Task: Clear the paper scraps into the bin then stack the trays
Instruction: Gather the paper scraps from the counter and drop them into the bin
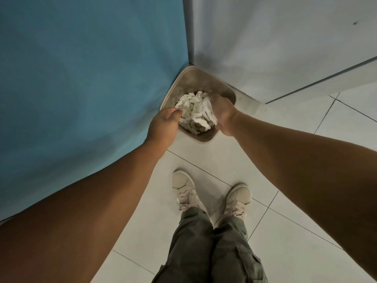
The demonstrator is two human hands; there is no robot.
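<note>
Wad of paper scraps (196, 113) sits over the bin (189, 68) mouth. Fingers of the left hand (163, 124) clench it; the right hand (223, 117) flanks it, its fingers indiscernible. Advise releasing low, inside the rim, to avoid spill.

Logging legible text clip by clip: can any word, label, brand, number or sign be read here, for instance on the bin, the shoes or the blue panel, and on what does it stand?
None can be read.
The bin, the paper scraps held by the left hand and right hand, the blue panel, the shoes and the trousers show no print, logo or number.
</note>
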